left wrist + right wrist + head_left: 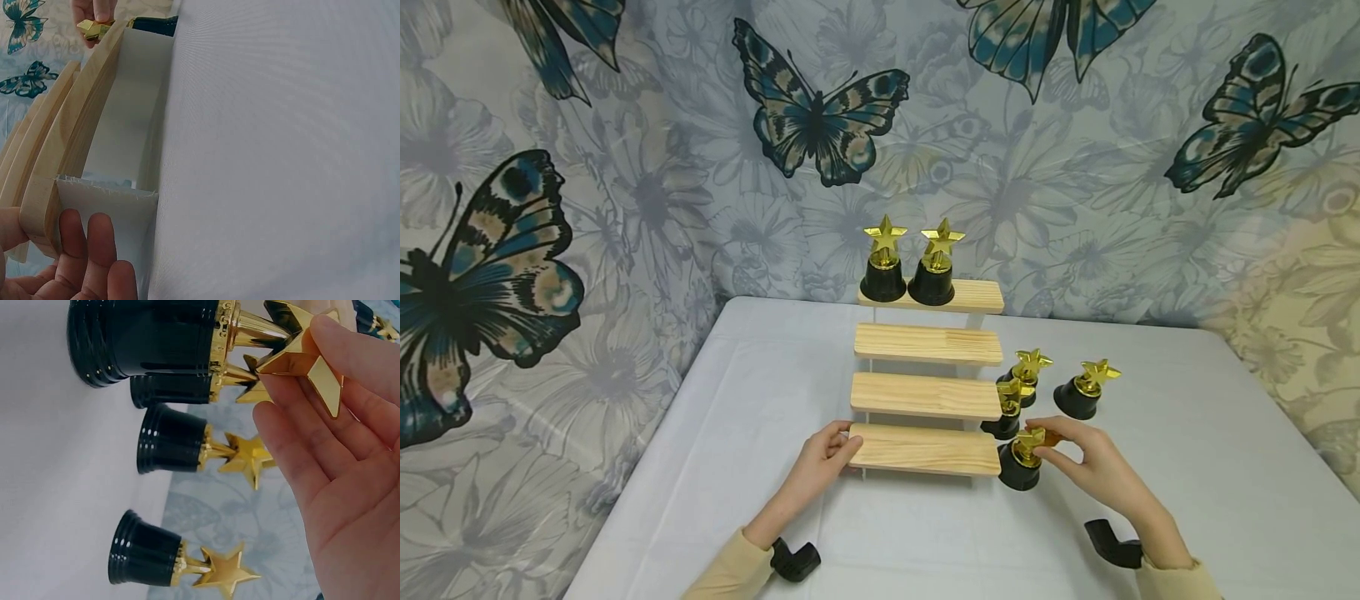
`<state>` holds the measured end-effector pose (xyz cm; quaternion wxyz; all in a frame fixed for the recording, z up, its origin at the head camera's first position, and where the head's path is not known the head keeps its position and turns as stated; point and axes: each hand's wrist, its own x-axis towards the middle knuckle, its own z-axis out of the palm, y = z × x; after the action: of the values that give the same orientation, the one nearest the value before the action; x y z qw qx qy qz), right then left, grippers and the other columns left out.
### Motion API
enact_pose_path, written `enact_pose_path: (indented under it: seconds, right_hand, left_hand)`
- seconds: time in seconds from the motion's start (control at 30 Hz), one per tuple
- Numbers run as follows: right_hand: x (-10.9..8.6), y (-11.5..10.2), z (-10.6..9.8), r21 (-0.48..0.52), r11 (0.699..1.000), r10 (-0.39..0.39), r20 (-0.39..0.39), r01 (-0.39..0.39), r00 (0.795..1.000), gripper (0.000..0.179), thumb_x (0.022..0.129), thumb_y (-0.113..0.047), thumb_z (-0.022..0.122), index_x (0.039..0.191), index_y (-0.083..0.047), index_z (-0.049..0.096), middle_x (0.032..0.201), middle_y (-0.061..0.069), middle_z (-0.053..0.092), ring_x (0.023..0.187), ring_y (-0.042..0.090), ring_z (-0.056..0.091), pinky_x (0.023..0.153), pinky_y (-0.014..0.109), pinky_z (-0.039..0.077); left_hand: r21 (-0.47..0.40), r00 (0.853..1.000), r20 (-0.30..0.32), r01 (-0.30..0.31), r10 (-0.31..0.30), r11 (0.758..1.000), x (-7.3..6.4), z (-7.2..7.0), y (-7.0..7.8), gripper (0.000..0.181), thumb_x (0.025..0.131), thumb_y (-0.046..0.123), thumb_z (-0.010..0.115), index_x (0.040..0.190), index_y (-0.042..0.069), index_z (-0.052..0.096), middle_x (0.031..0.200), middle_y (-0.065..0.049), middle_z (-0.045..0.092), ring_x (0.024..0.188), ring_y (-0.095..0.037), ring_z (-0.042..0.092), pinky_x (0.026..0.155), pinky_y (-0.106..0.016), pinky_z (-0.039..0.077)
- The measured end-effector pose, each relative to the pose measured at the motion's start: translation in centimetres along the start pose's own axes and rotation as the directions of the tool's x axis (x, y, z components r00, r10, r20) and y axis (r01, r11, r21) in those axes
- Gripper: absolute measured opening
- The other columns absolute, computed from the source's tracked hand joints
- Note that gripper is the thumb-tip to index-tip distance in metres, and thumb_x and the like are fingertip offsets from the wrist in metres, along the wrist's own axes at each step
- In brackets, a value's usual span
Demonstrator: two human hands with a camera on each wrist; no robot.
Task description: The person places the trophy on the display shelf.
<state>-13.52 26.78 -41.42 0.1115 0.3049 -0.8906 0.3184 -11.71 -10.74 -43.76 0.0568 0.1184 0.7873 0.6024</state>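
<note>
A stepped wooden display stand [925, 450] with pale plank shelves stands on the table. My left hand [820, 462] grips the left end of its lowest shelf; in the left wrist view the fingers [75, 234] curl beneath the plank. At the stand's front right corner, my right hand [1090, 471] pinches the gold star of a star trophy [1021, 462] with a black base. That trophy's star [300, 344] shows between thumb and fingers in the right wrist view. Two more star trophies [883, 275] stand upright side by side on the top shelf.
Just behind the pinched trophy are another star trophy [1006, 414] and one further back [1028, 375], both close to the stand's right side. A separate trophy [1081, 396] stands farther right. White cloth covers the table [737, 375], with a butterfly-patterned backdrop [820, 108] behind.
</note>
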Motion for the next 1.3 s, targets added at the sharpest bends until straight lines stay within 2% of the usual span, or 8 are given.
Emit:
enact_pose_path:
  seconds: [0.2, 0.4, 0.6, 0.83, 1.0, 1.1, 1.3]
  right_hand:
    - [0.1, 0.2, 0.0, 0.0, 1.0, -0.003, -0.017, 0.003, 1.0, 0.041, 0.074, 0.007, 0.073, 0.111, -0.004, 0.064, 0.103, 0.006, 0.066, 0.082, 0.005, 0.06, 0.066, 0.024, 0.05]
    - [0.2, 0.2, -0.8, -0.046, 0.999, -0.013, -0.057, 0.01, 0.998, 0.043, 0.072, 0.007, 0.074, 0.112, -0.007, 0.064, 0.099, -0.002, 0.066, 0.08, 0.004, 0.059, 0.068, 0.017, 0.046]
    - [0.2, -0.1, -2.5, -0.075, 0.997, -0.006, -0.124, -0.003, 0.992, 0.045, 0.072, 0.007, 0.074, 0.114, -0.007, 0.064, 0.097, -0.002, 0.066, 0.079, 0.003, 0.056, 0.071, 0.011, 0.041]
    - [0.5, -0.4, -4.8, -0.094, 0.996, -0.026, -0.239, 0.003, 0.971, 0.049, 0.069, 0.014, 0.073, 0.114, -0.004, 0.064, 0.097, -0.001, 0.065, 0.083, -0.002, 0.054, 0.08, 0.008, 0.038]
    - [1.4, -0.3, -6.4, -0.111, 0.992, -0.086, -0.308, 0.054, 0.947, 0.053, 0.063, 0.021, 0.072, 0.112, 0.003, 0.064, 0.094, -0.005, 0.063, 0.085, -0.005, 0.053, 0.083, 0.007, 0.037]
    - [2.1, -0.5, -7.3, -0.126, 0.99, -0.101, -0.339, 0.061, 0.935, 0.054, 0.062, 0.023, 0.072, 0.112, 0.003, 0.064, 0.096, -0.01, 0.062, 0.086, -0.007, 0.053, 0.084, 0.007, 0.036]
    - [3.6, -1.0, -8.6, -0.152, 0.986, -0.115, -0.362, 0.064, 0.925, 0.055, 0.062, 0.022, 0.072, 0.113, 0.003, 0.064, 0.098, -0.015, 0.06, 0.086, -0.01, 0.052, 0.083, 0.007, 0.037]
  left_hand:
    - [-0.006, 1.0, 0.003, 0.003, -0.003, 1.0, 0.0, 0.0, 0.0, 0.04, 0.096, 0.011, 0.051, 0.124, -0.017, 0.044, 0.084, -0.013, 0.064, 0.071, -0.036, 0.062, 0.063, -0.042, 0.05]
    - [-0.015, 1.0, 0.006, 0.007, -0.007, 1.0, 0.0, 0.0, 0.0, 0.039, 0.096, 0.011, 0.052, 0.123, -0.016, 0.044, 0.085, -0.014, 0.064, 0.073, -0.038, 0.063, 0.064, -0.045, 0.05]
    - [-0.009, 1.0, 0.002, 0.004, -0.004, 1.0, 0.0, 0.0, -0.1, 0.039, 0.096, 0.011, 0.052, 0.123, -0.016, 0.045, 0.084, -0.012, 0.064, 0.071, -0.039, 0.062, 0.059, -0.037, 0.049]
    - [-0.008, 1.0, 0.0, 0.013, -0.013, 1.0, 0.0, -0.1, -0.1, 0.039, 0.096, 0.012, 0.052, 0.123, -0.015, 0.045, 0.082, -0.01, 0.063, 0.069, -0.038, 0.06, 0.055, -0.023, 0.043]
    - [-0.007, 1.0, -0.003, 0.018, -0.018, 1.0, 0.0, -0.1, 0.0, 0.039, 0.096, 0.012, 0.052, 0.123, -0.015, 0.045, 0.081, -0.01, 0.063, 0.068, -0.038, 0.059, 0.054, -0.023, 0.043]
    - [-0.01, 1.0, -0.003, 0.015, -0.015, 1.0, 0.0, -0.1, -0.1, 0.039, 0.096, 0.012, 0.052, 0.123, -0.016, 0.045, 0.081, -0.01, 0.063, 0.069, -0.038, 0.06, 0.056, -0.028, 0.047]
    - [0.0, 1.0, -0.002, 0.015, -0.015, 1.0, -0.1, -0.1, -0.1, 0.039, 0.096, 0.012, 0.052, 0.123, -0.016, 0.045, 0.08, -0.009, 0.062, 0.065, -0.033, 0.058, 0.054, -0.025, 0.044]
